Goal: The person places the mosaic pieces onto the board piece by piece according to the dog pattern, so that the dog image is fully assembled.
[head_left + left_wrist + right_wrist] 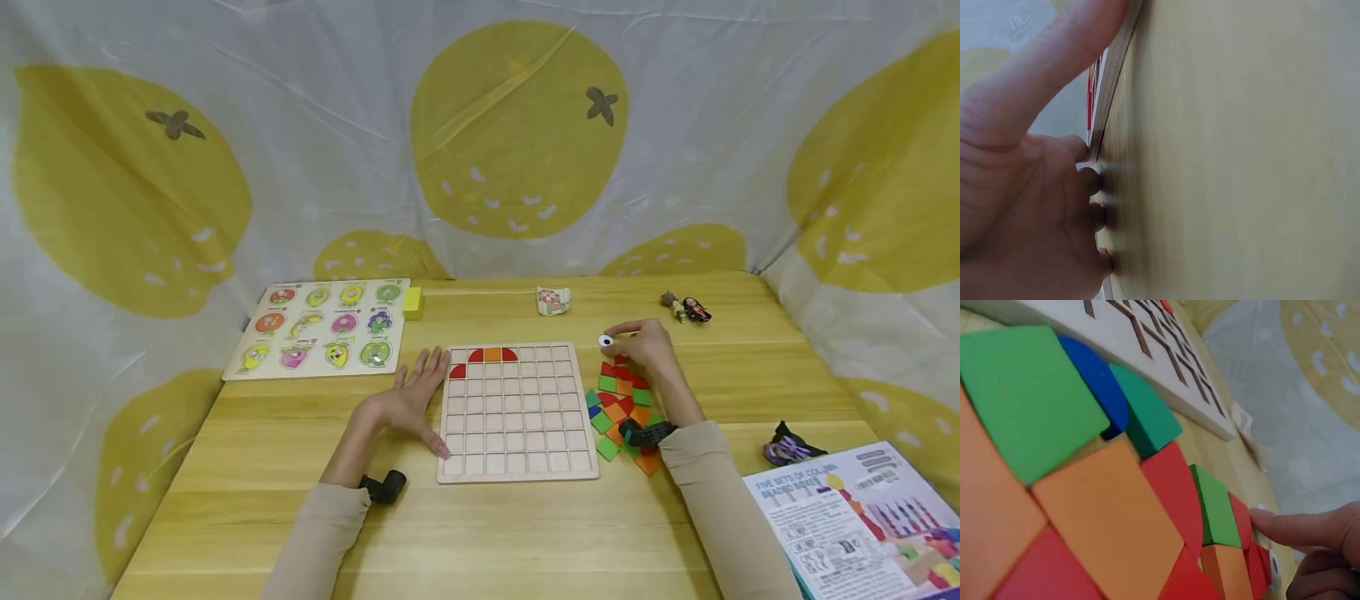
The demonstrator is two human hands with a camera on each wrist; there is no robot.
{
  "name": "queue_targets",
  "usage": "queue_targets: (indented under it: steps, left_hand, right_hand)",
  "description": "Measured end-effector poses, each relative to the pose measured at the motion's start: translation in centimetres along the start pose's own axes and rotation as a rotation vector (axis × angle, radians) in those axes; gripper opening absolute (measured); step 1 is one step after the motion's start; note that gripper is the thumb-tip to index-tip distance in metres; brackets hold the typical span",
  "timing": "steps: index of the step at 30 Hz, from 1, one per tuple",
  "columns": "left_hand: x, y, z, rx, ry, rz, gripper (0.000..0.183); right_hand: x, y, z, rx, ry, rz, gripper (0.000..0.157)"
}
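Note:
A wooden grid board lies flat on the table, with red quarter-round pieces and an orange square set in cells at its upper left. My left hand is spread along the board's left edge, thumb near the lower corner. In the left wrist view its fingertips reach the tabletop beside the board's side. My right hand pinches a white round eye piece beyond the board's top right corner. Below that hand lies a loose pile of coloured pieces, among them a green square and a blue piece.
A fruit puzzle board lies at the back left, a yellow block beside it. Farther back are a patterned paper scrap and small figurines. A dark bundle and a printed box occupy the right side.

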State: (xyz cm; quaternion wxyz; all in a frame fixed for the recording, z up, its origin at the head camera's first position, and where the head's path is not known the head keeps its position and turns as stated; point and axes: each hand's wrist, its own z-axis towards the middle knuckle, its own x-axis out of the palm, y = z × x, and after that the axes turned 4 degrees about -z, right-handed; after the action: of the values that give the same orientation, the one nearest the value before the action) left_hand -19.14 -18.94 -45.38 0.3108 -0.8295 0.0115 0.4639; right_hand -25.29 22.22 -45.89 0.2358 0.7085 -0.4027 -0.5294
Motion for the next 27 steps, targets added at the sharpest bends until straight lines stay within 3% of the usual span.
queue_targets:
  steps: [5, 11, 17, 20, 23, 27]
  left_hand:
    - [0.1, 0.1, 0.0, -0.001, -0.007, 0.000, 0.153]
    - [0.0, 0.0, -0.2, -0.014, 0.004, 0.010, 0.153]
    - [0.0, 0.1, 0.1, -0.014, 0.009, 0.018, 0.153]
    - [0.0, 0.0, 0.1, -0.009, 0.009, 0.009, 0.153]
    - [0.0, -0.1, 0.1, -0.007, 0.010, 0.005, 0.152]
    - [-0.1, -0.2, 0.1, -0.011, 0.005, 0.007, 0.152]
  right_hand:
    - [0.3, 0.0, 0.1, -0.027, -0.024, -0.012, 0.035]
    - [2.0, 3.0, -1.3, -0.204, -0.063, -0.016, 0.029]
    - [7.3, 7.3, -2.6, -0.320, 0.087, 0.025, 0.023]
    - [10.3, 8.4, -3.1, -0.325, 0.164, 0.054, 0.022]
    - [12.8, 9.1, -3.4, -0.311, 0.183, 0.053, 0.022]
    - [14.6, 9.8, -3.6, -0.327, 0.165, 0.029, 0.020]
